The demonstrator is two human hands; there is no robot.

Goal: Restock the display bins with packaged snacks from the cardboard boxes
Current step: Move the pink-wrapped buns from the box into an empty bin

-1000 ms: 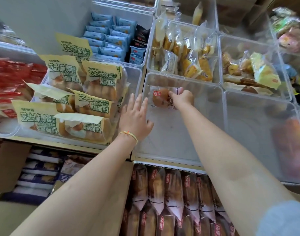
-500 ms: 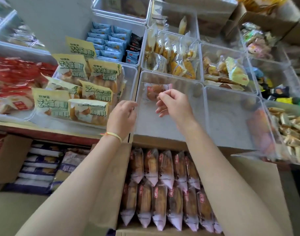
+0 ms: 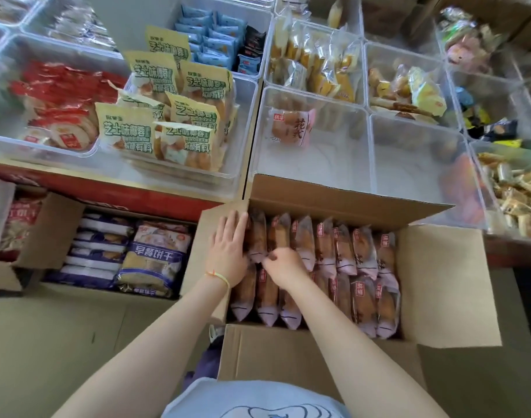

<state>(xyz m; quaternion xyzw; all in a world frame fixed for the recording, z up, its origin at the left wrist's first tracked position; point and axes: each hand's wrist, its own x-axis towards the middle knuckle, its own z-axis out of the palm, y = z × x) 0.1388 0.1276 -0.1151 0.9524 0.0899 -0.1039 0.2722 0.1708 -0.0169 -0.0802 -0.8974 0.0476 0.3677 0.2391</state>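
Right hand [image 3: 281, 262] is down inside the open cardboard box [image 3: 445, 285], fingers curled and pinching the crimped end of one bread packet [image 3: 256, 241] in the far row. Left hand [image 3: 229, 247] lies flat at the left end of that same row, fingers straight, pressing the packets near the box's left wall. The box stands just in front of the near-empty bin [image 3: 312, 164], its far flap [image 3: 342, 197] leaning up against that bin's front wall. One bread packet of the same kind [image 3: 290, 128] lies at the back-left of the bin; the rest of its floor is bare.

Judged step: pick-up, with the restocking of this bin barely begun. The box looks close to full, two rows tightly packed. The next move calls for drawing the pinched packet straight up out of the row, then carrying it over the raised flap and the bin's front wall.

Edges: the flap and the clear wall together form the lip to be cleared. Neighbouring packets are wedged close and may lift with the chosen one; the flat left hand appears placed to restrain them. Left of the bin, the bin of green-labelled packets [image 3: 170, 128] is stacked above its rim. Open room lies directly above the box and inside the bin.
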